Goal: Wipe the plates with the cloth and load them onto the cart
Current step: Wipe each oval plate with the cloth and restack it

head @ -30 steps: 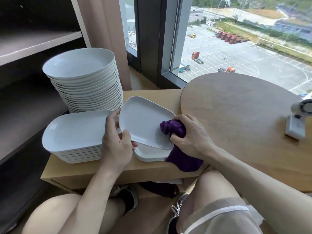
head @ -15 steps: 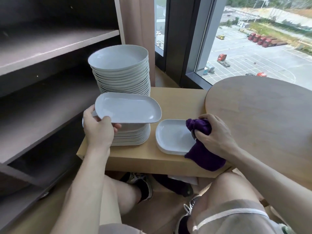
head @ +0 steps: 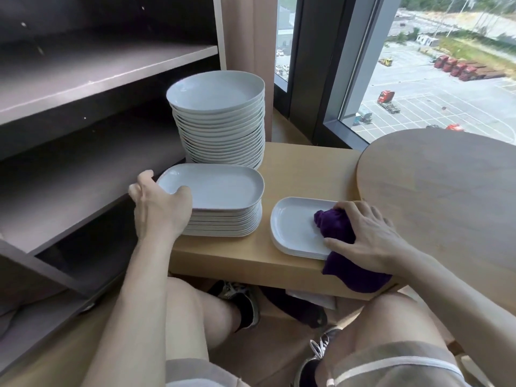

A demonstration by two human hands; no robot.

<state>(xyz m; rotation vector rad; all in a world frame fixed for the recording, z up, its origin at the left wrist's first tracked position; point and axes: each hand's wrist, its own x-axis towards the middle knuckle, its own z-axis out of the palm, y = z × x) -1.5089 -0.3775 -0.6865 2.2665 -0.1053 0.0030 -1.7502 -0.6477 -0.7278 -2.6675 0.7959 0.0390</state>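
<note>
One plate [head: 220, 188], left fingers [head: 181, 191] gripping, now sits stacked; right fingers [head: 356, 213] clutch cloth [head: 333, 227].

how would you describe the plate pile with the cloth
Find the low wooden bench by the window. On it, take the white plate pile nearest the round table. It is the shortest of three, under a purple cloth.

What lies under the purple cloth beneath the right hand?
The crumpled purple cloth lies on the right part of a short stack of white rounded-rectangular plates; its lower end hangs over the light wooden bench edge. The right hand and cloth hide the plates' right rim.
</note>
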